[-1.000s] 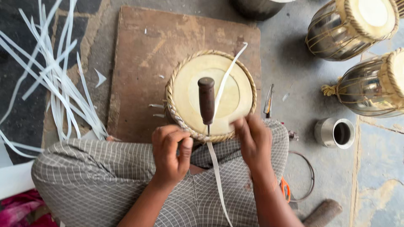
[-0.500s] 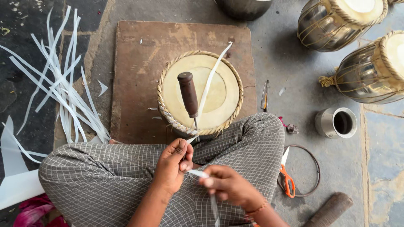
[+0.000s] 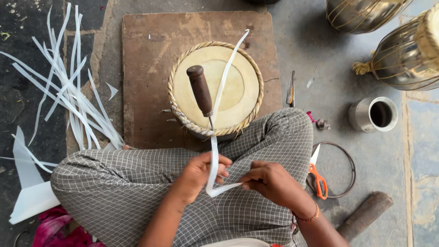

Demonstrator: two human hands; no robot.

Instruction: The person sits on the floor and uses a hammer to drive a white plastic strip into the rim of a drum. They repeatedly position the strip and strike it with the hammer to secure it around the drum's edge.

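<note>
A small drum with a pale skin and braided rim stands on a brown board in front of my crossed legs. A dark-handled awl is stuck in the near rim, leaning over the skin. A white strip runs from the far rim across the skin, down over the near rim and bends into a loop over my lap. My left hand pinches the strip just below the drum. My right hand holds the strip's bent end, pulled to the right.
A heap of white strips lies on the floor at left. At right are a slim blade tool, a steel cup, orange-handled scissors, a wire ring, a wooden stick and metal drums.
My right hand has left the drum's rim and come down over my lap, and it now pulls the strip's end rightward into a loop. The view has shifted a little.
</note>
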